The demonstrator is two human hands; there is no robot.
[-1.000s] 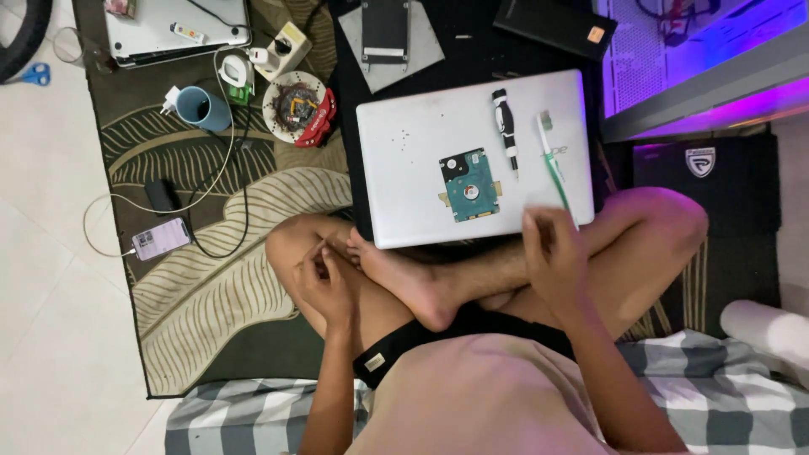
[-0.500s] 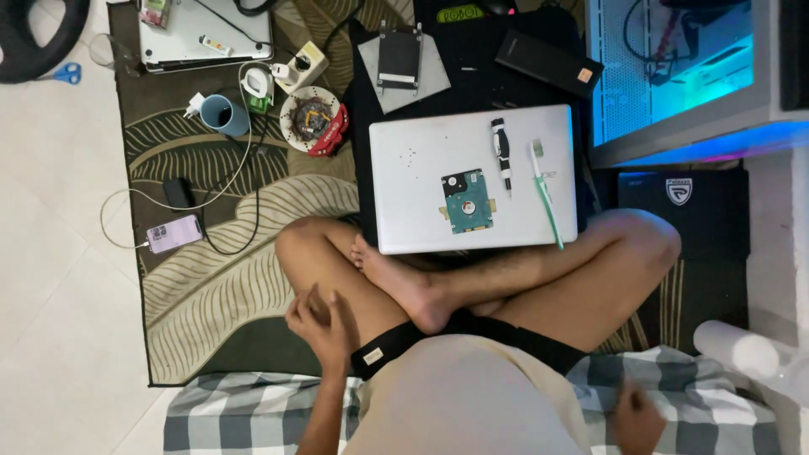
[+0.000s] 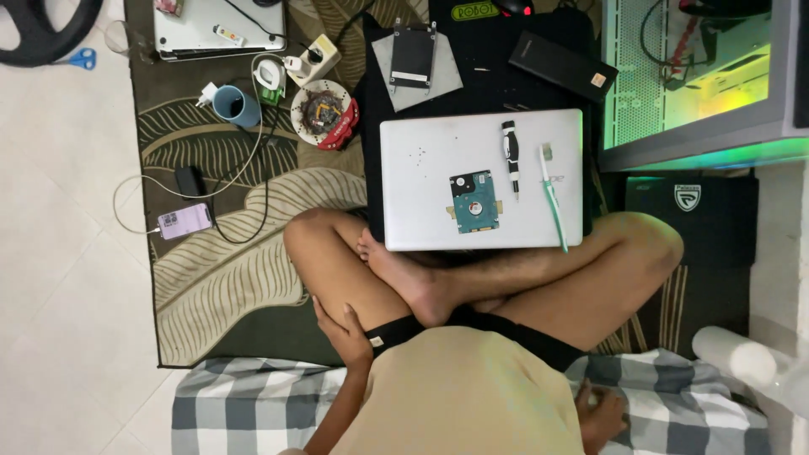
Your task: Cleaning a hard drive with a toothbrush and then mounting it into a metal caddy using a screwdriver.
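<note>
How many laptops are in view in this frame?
2. One silver laptop lies closed, underside up, in front of the crossed legs, carrying a bare hard drive, a screwdriver and a toothbrush. A second laptop sits at the rug's top-left, cut off by the frame edge.

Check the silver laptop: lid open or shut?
Shut. The silver laptop lies flat, no screen or keys showing; a bare hard drive and screwdriver rest on it.
</note>
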